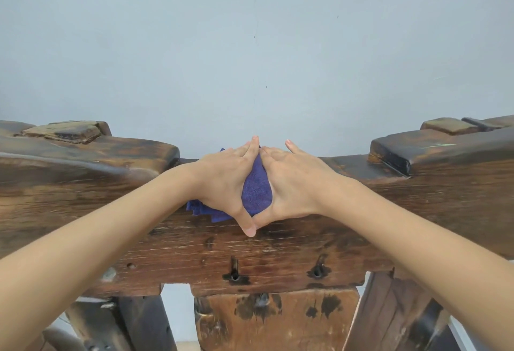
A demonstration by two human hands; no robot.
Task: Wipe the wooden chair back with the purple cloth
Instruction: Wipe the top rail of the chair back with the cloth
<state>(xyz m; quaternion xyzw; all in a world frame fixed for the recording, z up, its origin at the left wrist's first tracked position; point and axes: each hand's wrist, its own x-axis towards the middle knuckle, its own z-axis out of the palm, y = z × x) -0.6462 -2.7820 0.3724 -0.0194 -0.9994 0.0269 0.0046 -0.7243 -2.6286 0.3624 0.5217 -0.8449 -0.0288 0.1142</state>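
Note:
The dark wooden chair back (278, 256) runs across the view as a thick worn top rail with raised blocks at both ends. A purple cloth (256, 192) lies bunched on the dip in the middle of the rail. My left hand (225, 181) and my right hand (294, 181) press flat on the cloth side by side, thumbs meeting below it and fingertips nearly touching at the rail's top edge. A folded part of the cloth sticks out under my left hand.
A plain pale blue-grey wall (250, 44) stands right behind the chair. Below the rail, a broad central wooden slat (275, 320) and slanted side slats (389, 317) go down out of view. The raised blocks (83, 144) flank the dip.

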